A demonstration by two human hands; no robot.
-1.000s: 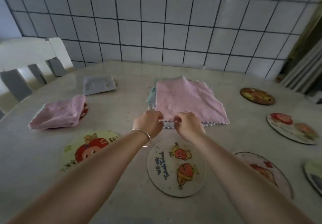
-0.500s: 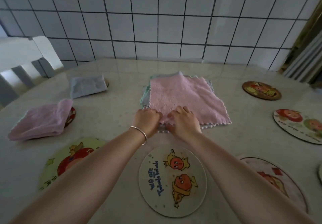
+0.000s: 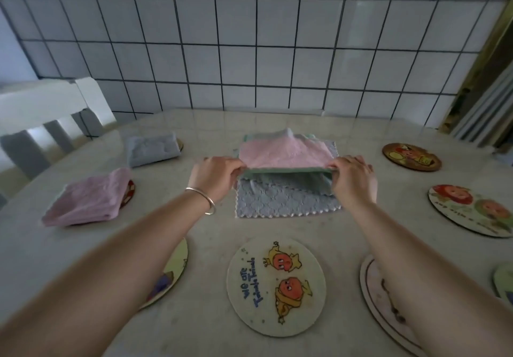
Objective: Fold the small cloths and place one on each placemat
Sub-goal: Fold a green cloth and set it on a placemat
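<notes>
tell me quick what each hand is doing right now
Left hand: fingers pinching the near left corner of the pink cloth.
Right hand: fingers pinching its near right corner.

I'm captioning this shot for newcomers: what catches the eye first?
Both hands, left hand and right hand, lift the near edge of a pink fluffy cloth mid-table. In front lies a round cartoon placemat; at left, a folded pink cloth.

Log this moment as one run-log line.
left hand: pinches pink cloth | right hand: pinches same cloth | near edge lifted off stack | grey cloth flat beneath | two mats already covered
</notes>
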